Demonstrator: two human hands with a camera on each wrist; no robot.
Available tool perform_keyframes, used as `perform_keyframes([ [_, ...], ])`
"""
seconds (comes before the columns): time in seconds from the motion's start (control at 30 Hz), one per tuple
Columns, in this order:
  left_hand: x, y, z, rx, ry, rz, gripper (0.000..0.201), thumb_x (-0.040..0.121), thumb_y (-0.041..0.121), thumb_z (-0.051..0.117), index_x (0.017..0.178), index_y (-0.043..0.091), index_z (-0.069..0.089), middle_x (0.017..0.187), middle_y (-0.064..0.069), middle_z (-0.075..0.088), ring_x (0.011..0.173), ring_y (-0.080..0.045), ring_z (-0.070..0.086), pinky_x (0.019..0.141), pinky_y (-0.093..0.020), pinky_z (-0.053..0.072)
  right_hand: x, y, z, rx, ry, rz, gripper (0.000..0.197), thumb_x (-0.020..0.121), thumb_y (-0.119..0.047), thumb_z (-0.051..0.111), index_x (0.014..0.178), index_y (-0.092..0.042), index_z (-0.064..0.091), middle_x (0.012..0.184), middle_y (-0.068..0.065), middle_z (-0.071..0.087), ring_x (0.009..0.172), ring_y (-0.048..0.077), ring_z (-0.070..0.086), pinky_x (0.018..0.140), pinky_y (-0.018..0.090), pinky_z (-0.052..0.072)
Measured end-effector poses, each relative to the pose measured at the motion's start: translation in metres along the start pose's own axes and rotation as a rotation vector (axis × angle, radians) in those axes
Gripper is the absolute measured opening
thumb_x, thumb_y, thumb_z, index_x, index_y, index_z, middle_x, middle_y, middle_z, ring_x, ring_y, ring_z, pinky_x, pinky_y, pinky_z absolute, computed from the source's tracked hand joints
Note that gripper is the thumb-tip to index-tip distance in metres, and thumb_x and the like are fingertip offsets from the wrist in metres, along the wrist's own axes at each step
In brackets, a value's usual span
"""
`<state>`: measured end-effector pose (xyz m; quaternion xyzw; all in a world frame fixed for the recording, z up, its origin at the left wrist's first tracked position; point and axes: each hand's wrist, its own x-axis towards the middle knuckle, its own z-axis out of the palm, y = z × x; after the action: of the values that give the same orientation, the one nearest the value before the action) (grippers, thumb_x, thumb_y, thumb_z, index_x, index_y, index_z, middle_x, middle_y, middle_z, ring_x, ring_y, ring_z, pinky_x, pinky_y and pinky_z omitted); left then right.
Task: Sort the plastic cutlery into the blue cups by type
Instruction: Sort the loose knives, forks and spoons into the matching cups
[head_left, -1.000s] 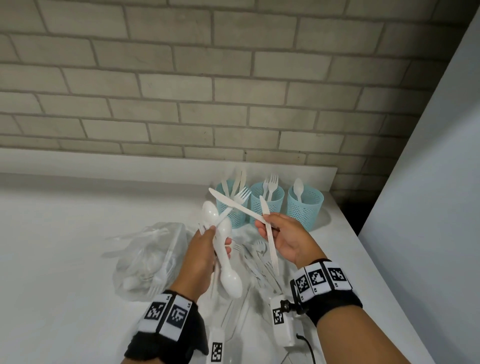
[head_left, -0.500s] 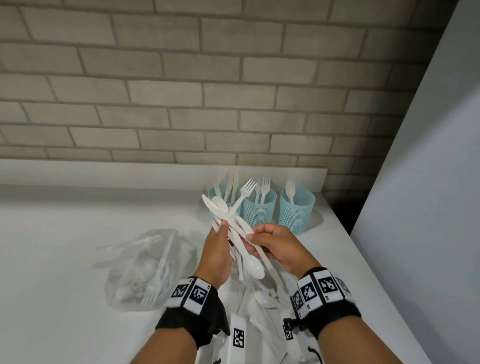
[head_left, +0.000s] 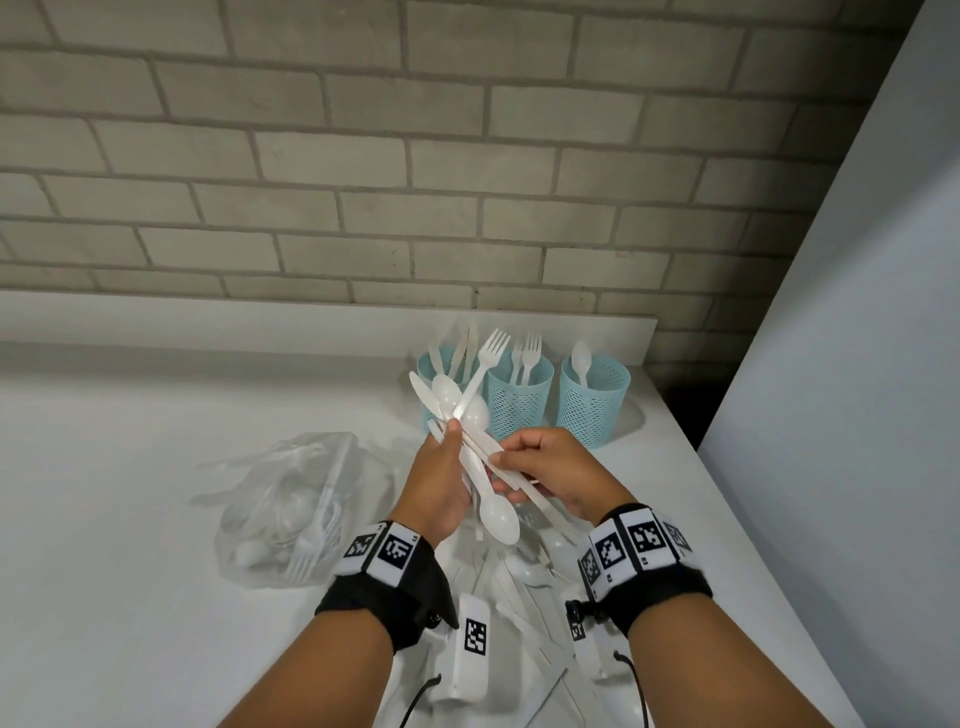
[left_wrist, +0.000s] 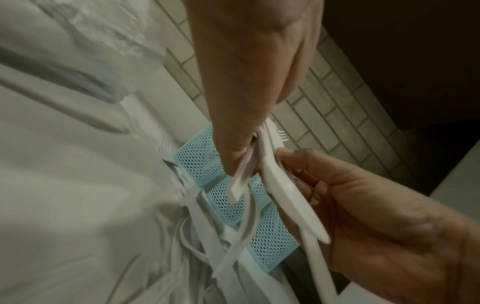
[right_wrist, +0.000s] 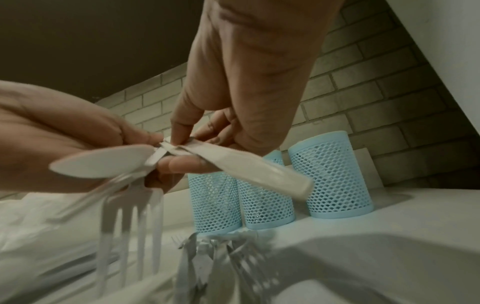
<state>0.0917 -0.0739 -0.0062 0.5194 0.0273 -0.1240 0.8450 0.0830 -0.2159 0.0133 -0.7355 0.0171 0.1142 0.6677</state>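
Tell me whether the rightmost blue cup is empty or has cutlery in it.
Not empty. The rightmost blue cup holds one white spoon, standing bowl-up above its rim in the head view.

I am viewing a white countertop (head_left: 130, 493) bearing three blue mesh cups (head_left: 594, 402), a clear plastic bag (head_left: 291, 512) and loose white cutlery (head_left: 524, 577).

Both hands (left_wrist: 259, 86) grip white cutlery (left_wrist: 280, 185) (blue cups (left_wrist: 226, 197) behind).

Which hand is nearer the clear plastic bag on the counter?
Left. The left hand grips the cutlery bundle just right of the plastic bag. The right hand pinches the same bundle from the far side, farther from the bag.
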Motion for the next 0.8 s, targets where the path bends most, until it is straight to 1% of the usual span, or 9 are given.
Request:
perform_keyframes([
  [0.1,0.002,0.002,-0.005,-0.015,-0.012,0.015,0.036,0.103,0.029,0.027,0.126,0.010,0.047,0.100,-0.016,0.062,0.081,-0.025,0.065,0.058,-0.034,0.055,0.002,0.001,-0.006,0.127,-0.005,0.021,0.006,0.087,-0.005,0.062,0.091,-0.001,0.064,0.082,0.014,0.072,0.073,0.024,0.071,0.058,0.030,0.058],
  [0.17,0.002,0.005,-0.007,-0.039,0.000,0.021,0.029,0.103,0.026,0.029,0.116,0.014,0.052,0.092,-0.010,0.060,0.080,-0.021,0.062,0.063,-0.034,0.052,0.003,0.001,-0.011,0.212,0.069,0.018,0.004,0.091,-0.010,0.058,0.092,-0.006,0.061,0.084,0.010,0.071,0.068,0.021,0.069,0.059,0.032,0.058],
  [0.23,0.003,0.006,-0.007,-0.041,0.006,0.013,0.022,0.102,0.023,0.031,0.110,0.019,0.052,0.096,-0.009,0.061,0.088,-0.023,0.061,0.072,-0.036,0.051,0.004,0.000,-0.016,0.216,0.177,0.005,0.006,0.095,-0.018,0.053,0.096,-0.015,0.058,0.077,0.006,0.064,0.051,0.012,0.056,0.045,0.022,0.047],
  [0.3,0.005,0.006,-0.007,-0.025,0.008,0.015,0.021,0.102,0.021,0.033,0.118,0.019,0.047,0.102,-0.009,0.062,0.093,-0.023,0.062,0.075,-0.037,0.051,0.007,0.001,-0.020,0.200,0.221,-0.026,0.012,0.096,-0.022,0.052,0.106,-0.020,0.057,0.070,0.002,0.051,0.044,0.007,0.036,0.038,0.016,0.030],
  [0.37,0.007,0.005,-0.006,0.002,0.005,0.022,0.026,0.102,0.020,0.034,0.125,0.019,0.044,0.103,-0.007,0.063,0.093,-0.022,0.063,0.076,-0.038,0.052,0.010,0.002,-0.020,0.212,0.199,-0.048,0.023,0.092,-0.019,0.059,0.115,-0.022,0.056,0.066,-0.002,0.043,0.048,0.007,0.030,0.039,0.016,0.026],
  [0.5,0.007,0.002,-0.001,0.047,-0.005,0.029,0.033,0.100,0.021,0.038,0.133,0.015,0.043,0.100,-0.006,0.063,0.094,-0.021,0.062,0.083,-0.041,0.050,0.009,-0.004,-0.013,0.200,0.130,-0.045,0.030,0.085,-0.012,0.066,0.114,-0.014,0.060,0.060,-0.005,0.044,0.049,0.006,0.031,0.040,0.015,0.028],
  [0.63,0.004,0.000,0.005,0.081,-0.011,0.043,0.035,0.099,0.020,0.041,0.133,0.012,0.046,0.092,-0.006,0.061,0.086,-0.019,0.060,0.084,-0.040,0.049,0.012,-0.017,0.000,0.041,0.187,-0.105,0.021,0.084,-0.020,0.069,0.105,-0.016,0.064,0.054,-0.013,0.050,0.043,0.001,0.037,0.040,0.014,0.030],
  [0.73,0.004,-0.003,0.012,0.138,-0.053,0.070,0.034,0.100,0.019,0.041,0.133,0.019,0.047,0.109,-0.007,0.063,0.102,-0.023,0.060,0.094,-0.045,0.046,0.017,-0.026,0.010,-0.044,0.226,-0.170,0.017,0.082,-0.021,0.071,0.095,-0.011,0.064,0.063,-0.008,0.056,0.042,-0.002,0.047,0.041,0.013,0.035],
  [0.8,0.004,-0.004,0.016,0.158,-0.072,0.106,0.031,0.100,0.017,0.039,0.130,0.022,0.047,0.117,-0.005,0.063,0.108,-0.021,0.060,0.097,-0.041,0.047,0.022,-0.029,0.015,-0.099,0.254,-0.194,0.015,0.081,-0.017,0.072,0.088,-0.008,0.063,0.066,-0.003,0.061,0.048,-0.001,0.055,0.043,0.011,0.039],
])
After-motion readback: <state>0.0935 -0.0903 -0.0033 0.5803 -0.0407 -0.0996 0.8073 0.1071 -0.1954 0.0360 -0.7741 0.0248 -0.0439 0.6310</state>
